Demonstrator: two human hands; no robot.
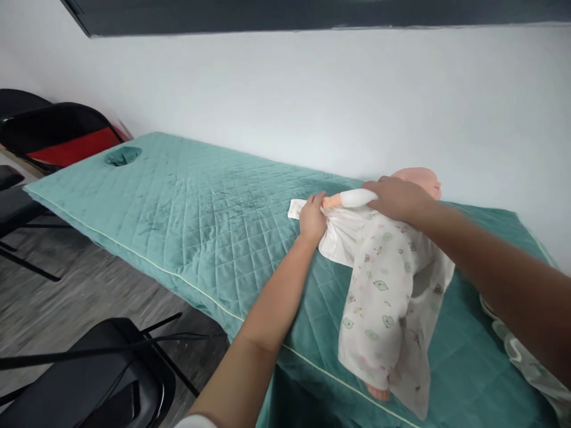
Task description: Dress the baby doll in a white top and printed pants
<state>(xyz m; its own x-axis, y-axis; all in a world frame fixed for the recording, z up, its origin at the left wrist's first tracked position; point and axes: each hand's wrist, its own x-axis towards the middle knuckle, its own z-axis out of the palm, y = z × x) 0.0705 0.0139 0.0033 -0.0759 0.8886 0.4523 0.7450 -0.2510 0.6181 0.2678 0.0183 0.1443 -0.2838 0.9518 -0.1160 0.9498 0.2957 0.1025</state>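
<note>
A baby doll [417,178] lies on a green quilted table [187,202], dressed in a white printed sleepsuit [383,285]. My left hand [312,217] is closed on the sleeve cloth of the sleepsuit at the doll's outstretched arm. Gripping that arm [352,198] near the shoulder is my right hand [397,199], its fingers wrapped over it. The doll's small hand pokes out between my two hands. One bare foot [378,392] shows at the table's near edge.
The table has a face hole [123,156] at its far left end and stands along a white wall. Black folding chairs [53,134] stand at the left, another chair [102,374] near me. A pale cloth [521,351] lies at the right edge.
</note>
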